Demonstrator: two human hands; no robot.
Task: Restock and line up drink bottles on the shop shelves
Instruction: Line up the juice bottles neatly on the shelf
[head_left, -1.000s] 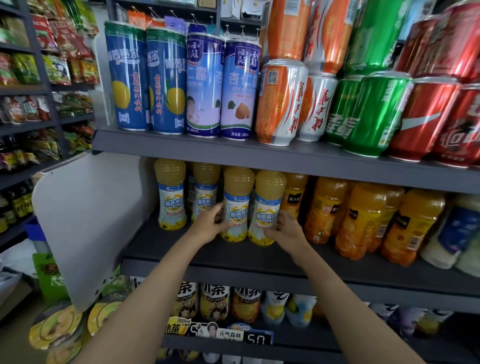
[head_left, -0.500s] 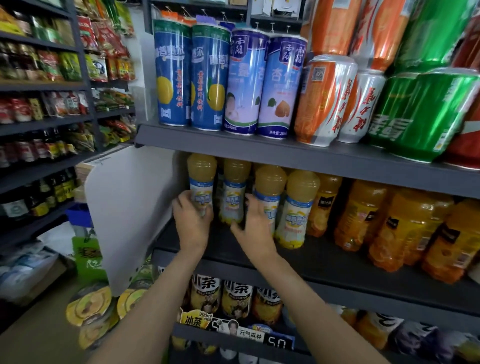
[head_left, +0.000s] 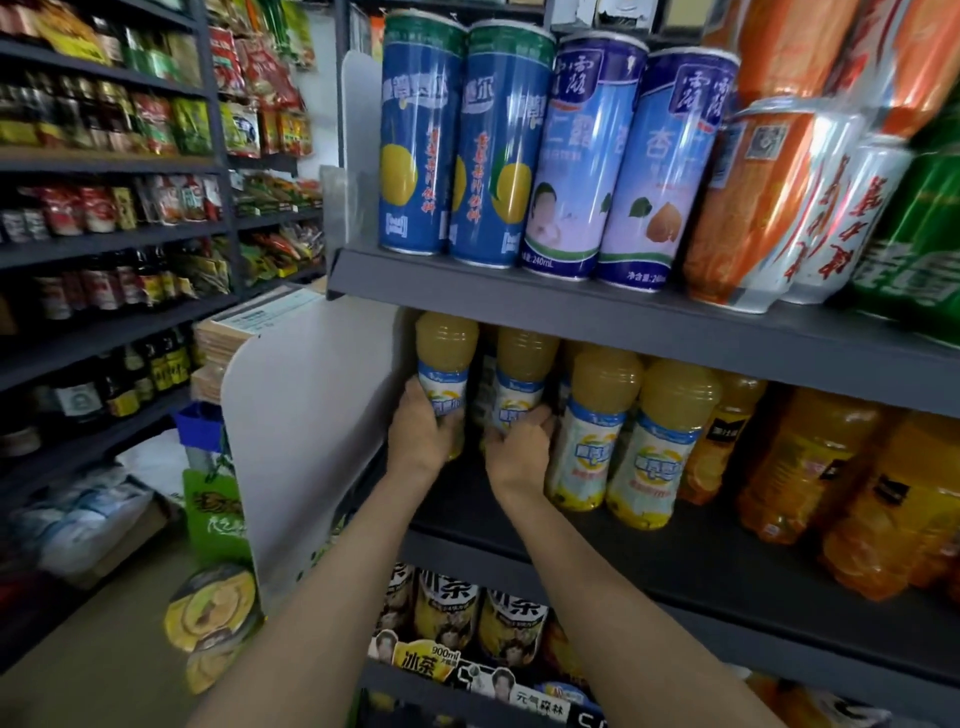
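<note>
Head view: my left hand grips the leftmost yellow juice bottle, upright beside the white end panel on the middle shelf. My right hand grips the second bottle just beside it. Two matching bottles stand to their right; tall cans line the shelf above.

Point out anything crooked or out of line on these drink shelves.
The yellow juice bottles are not in one row: the two gripped bottles, one in the left hand and one in the right hand, sit further back than their two neighbours. Nothing looks spilled or damaged.
</note>
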